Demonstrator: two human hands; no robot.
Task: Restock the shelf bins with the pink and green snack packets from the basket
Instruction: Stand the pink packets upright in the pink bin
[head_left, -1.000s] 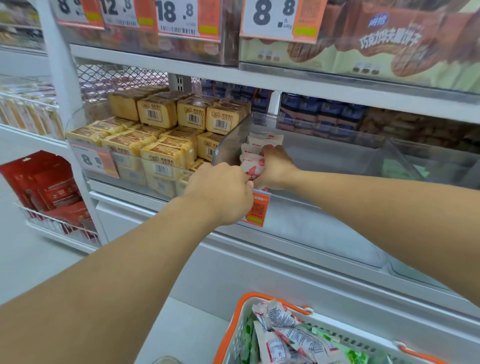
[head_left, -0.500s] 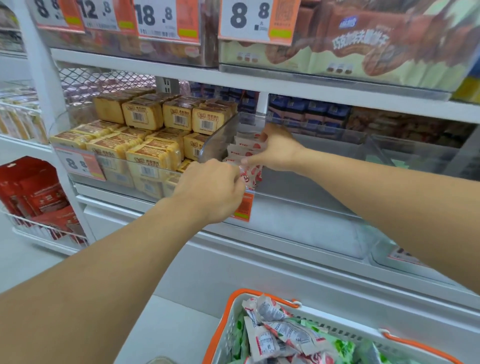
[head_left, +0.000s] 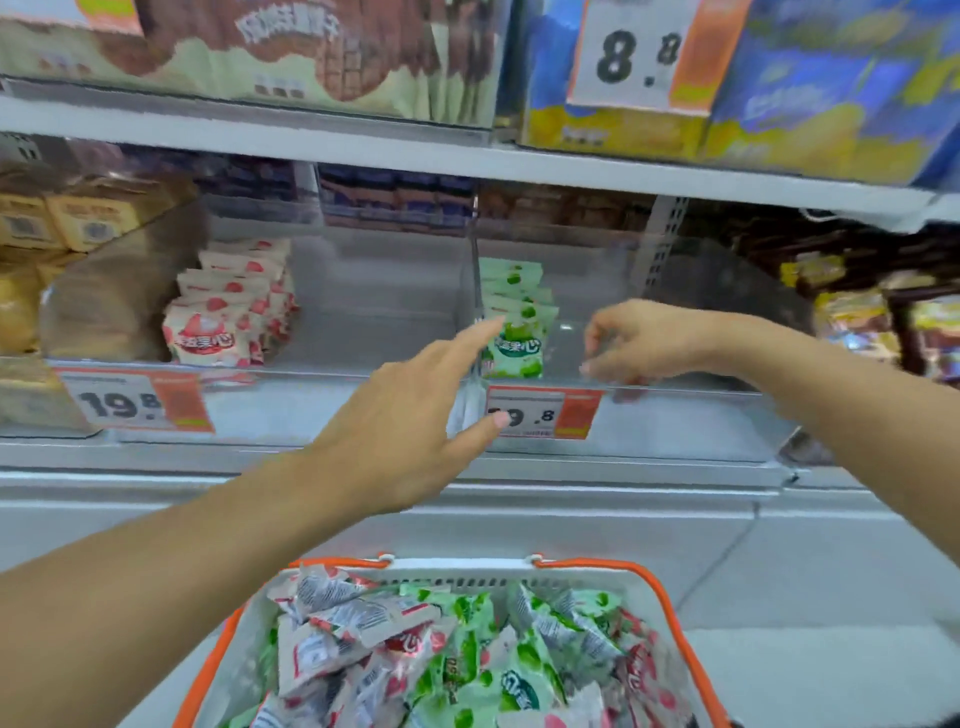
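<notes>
A row of pink snack packets (head_left: 228, 306) stands at the left side of a clear shelf bin (head_left: 363, 364). In the neighbouring clear bin (head_left: 675, 384) to the right stands a row of green packets (head_left: 514, 317). My left hand (head_left: 410, 421) hovers in front of the divider between the bins, fingers spread, holding nothing. Just right of the green row, over the bin's front edge, my right hand (head_left: 639, 338) has its fingers loosely curled and nothing in them. An orange-rimmed white basket (head_left: 587, 566) below holds several mixed pink and green packets (head_left: 441, 649).
Yellow snack boxes (head_left: 57, 223) fill the bin at far left. Price tags (head_left: 135, 400) hang on the bin fronts. The shelf above (head_left: 467, 150) carries brown and blue-yellow packages. Dark and yellow packets (head_left: 852, 312) sit at the far right.
The view has swung right from the yellow boxes. Both hands have left the pink packets, which stay in their bin, and now hover open near the green bin.
</notes>
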